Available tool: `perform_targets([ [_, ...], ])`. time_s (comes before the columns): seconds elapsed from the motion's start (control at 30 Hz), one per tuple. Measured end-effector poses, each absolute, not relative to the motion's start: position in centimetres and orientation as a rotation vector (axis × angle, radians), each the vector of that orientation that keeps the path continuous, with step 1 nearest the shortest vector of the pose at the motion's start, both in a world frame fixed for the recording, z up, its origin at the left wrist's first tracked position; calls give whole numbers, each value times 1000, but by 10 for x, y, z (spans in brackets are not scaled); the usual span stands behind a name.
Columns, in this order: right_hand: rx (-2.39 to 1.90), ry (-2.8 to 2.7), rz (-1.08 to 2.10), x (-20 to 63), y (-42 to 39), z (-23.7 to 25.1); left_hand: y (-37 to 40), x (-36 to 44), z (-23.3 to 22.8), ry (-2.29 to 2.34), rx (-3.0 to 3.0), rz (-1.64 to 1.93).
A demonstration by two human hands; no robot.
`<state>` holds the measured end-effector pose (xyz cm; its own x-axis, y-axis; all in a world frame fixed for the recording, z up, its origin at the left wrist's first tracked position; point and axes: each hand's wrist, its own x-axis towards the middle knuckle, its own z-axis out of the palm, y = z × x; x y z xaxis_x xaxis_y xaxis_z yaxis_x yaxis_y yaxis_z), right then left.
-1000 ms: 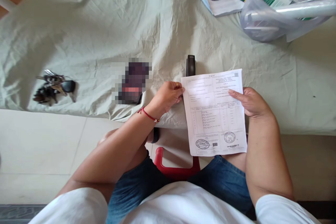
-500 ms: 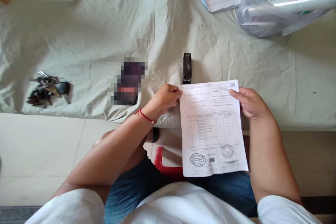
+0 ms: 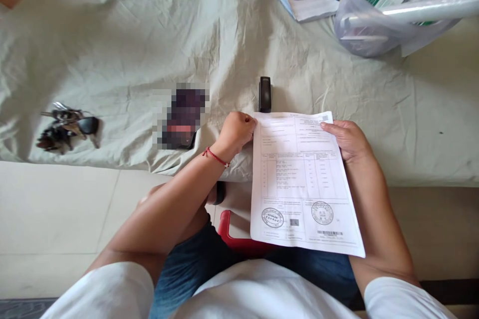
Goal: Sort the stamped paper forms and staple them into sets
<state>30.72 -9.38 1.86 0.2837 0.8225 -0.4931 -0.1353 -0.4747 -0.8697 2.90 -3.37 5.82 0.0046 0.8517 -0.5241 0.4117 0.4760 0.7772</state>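
A printed paper sheet (image 3: pixel 295 174) with a table, two round ink stamps and a barcode hangs over my lap, held near its top edge. My left hand (image 3: pixel 238 132) pinches its upper left corner. At the upper right edge, my right hand (image 3: pixel 348 137) grips it, thumb on the front and the other fingers behind. Whether it is one sheet or several, I cannot tell. Just beyond the top edge stands a black stapler (image 3: pixel 265 93) on the cloth; its near end is close to the paper.
On the cloth-covered surface (image 3: pixel 142 35) lie a bunch of keys (image 3: pixel 69 127) and a phone (image 3: pixel 183 117), partly blurred out. At the back right are a notepad (image 3: pixel 309 7) with small dark items and a plastic basket (image 3: pixel 359 35) holding a bottle and a clear roll. Below me is a red stool (image 3: pixel 226 229).
The paper has shifted slightly left and turned, its lower right corner swinging out to the right. Both hands have moved with it and keep their grip.
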Motion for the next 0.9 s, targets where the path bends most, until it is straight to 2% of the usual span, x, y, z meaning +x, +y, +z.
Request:
perform_targets([
  [0.13, -1746, -633, 1341, 304, -90, 25, -32, 30, 65, 1630, 1121, 453],
  [0.4, -1799, -651, 1322, 304, -87, 29, -18, 30, 48, 1539, 1078, 488],
  [0.67, -1818, -692, 1240, 307, -86, 23, -20, 35, 58, 1565, 1045, 472],
  [0.8, -1933, -923, 1080, 316, -87, 9, -21, 35, 55, 1573, 1101, 466],
  [0.9, -1983, -1127, 778, 329, -92, 5, -21, 33, 51, 1574, 1148, 484],
])
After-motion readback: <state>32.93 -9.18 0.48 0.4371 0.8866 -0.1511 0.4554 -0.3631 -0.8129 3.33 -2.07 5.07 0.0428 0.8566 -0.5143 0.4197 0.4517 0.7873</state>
